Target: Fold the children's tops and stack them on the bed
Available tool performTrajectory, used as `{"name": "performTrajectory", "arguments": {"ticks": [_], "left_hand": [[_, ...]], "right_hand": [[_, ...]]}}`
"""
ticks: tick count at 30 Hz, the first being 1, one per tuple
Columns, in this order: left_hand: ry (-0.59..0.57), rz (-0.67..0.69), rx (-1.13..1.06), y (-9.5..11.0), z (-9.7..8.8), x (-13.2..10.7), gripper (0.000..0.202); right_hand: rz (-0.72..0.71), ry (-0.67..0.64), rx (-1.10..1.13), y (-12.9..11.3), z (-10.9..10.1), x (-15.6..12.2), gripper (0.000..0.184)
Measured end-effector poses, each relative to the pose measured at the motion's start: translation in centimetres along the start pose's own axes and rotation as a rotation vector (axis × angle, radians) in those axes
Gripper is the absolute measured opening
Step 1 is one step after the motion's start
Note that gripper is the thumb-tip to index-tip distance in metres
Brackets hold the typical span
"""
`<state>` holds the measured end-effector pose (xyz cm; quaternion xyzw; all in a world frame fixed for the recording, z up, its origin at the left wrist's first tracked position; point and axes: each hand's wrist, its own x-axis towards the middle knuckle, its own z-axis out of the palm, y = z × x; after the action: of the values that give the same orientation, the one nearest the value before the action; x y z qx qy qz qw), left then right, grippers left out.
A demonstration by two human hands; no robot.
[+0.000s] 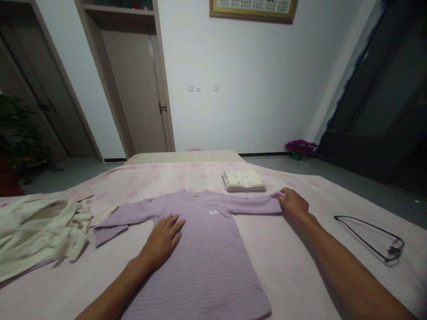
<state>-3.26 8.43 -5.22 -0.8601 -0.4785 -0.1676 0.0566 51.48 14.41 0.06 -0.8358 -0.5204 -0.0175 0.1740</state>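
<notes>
A lilac long-sleeved shirt (207, 253) with fine stripes lies spread on the pink sheet, its neckline pointing away from me. Flat on the shirt's left side rests my left hand (163, 240), fingers stretched out. My right hand (293, 202) pinches the cuff of the sleeve on the right, which is pulled out straight. The sleeve on the left bends, its end folded down on the sheet. A small white print shows on the chest.
Behind the right sleeve sits a folded cream garment stack (244, 181). Loose cream clothes (43, 226) are heaped at the left. A black wire hanger (370, 238) lies on the pink sheet (180, 178) at the right.
</notes>
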Motion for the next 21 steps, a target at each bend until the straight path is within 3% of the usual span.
{"name": "performTrajectory", "arguments": {"ticks": [2,6,9,13,18,21], "left_hand": [[0.001,0.0,-0.006,0.0,-0.1,0.0,0.042],[-0.012,0.01,-0.036,0.1,-0.4,-0.1,0.041],[-0.055,0.029,-0.058,0.3,-0.9,-0.1,0.042],[-0.143,0.063,-0.075,0.7,-1.6,0.0,0.047],[-0.238,0.109,-0.106,1.4,-2.9,-0.1,0.054],[-0.249,0.166,-0.177,1.7,-3.7,-0.9,0.054]], "right_hand": [[0.049,0.073,-0.035,0.3,0.0,0.4,0.038],[0.107,0.079,-0.085,0.7,0.4,0.0,0.041],[-0.005,0.162,-0.136,-1.0,0.9,-1.4,0.045],[-0.338,0.2,-0.1,-6.7,1.8,-4.4,0.044],[-0.594,-0.042,0.05,-15.6,3.6,-10.7,0.05],[-0.727,-0.176,0.115,-19.2,4.4,-14.7,0.055]]}}
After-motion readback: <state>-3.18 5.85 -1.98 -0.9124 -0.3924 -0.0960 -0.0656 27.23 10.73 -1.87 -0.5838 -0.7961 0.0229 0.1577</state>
